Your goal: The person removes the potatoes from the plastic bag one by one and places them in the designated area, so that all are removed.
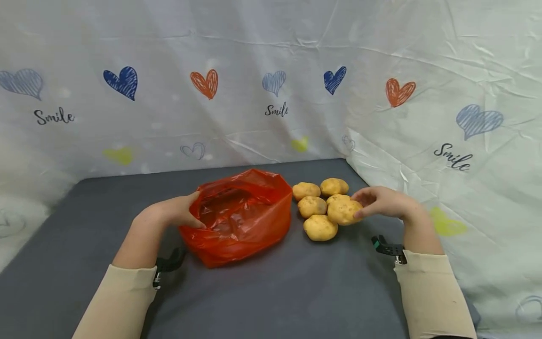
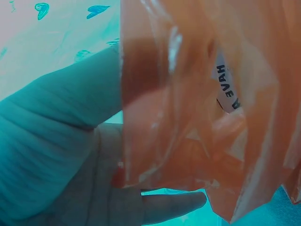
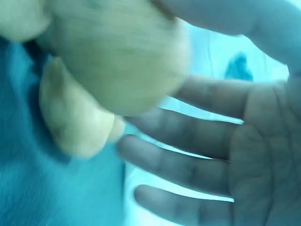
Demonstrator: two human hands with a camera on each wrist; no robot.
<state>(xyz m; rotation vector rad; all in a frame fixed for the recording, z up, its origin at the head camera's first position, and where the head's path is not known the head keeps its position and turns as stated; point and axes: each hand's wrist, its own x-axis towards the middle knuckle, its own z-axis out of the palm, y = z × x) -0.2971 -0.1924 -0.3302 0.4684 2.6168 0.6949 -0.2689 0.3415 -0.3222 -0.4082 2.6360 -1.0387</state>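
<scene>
My left hand (image 1: pixel 171 212) grips the left rim of a red plastic bag (image 1: pixel 271 226), whose mouth gapes towards me. Part of that hand lies behind the thin plastic (image 2: pixel 188 117) in the left wrist view. On the right, my right hand (image 1: pixel 383 201) pinches a potato (image 1: pixel 344 212) between thumb and fingers. This potato overlaps another potato (image 1: pixel 337 198) behind it. In the right wrist view the held potato (image 3: pixel 122 56) is blurred and large, with the other fingers spread below it.
Several more potatoes, among them a front one (image 1: pixel 320 228) and a far one (image 1: pixel 334 187), lie just right of the bag on the dark grey table (image 1: pixel 271 301). A white sheet printed with hearts (image 1: pixel 237 42) hangs behind the table and along its right side.
</scene>
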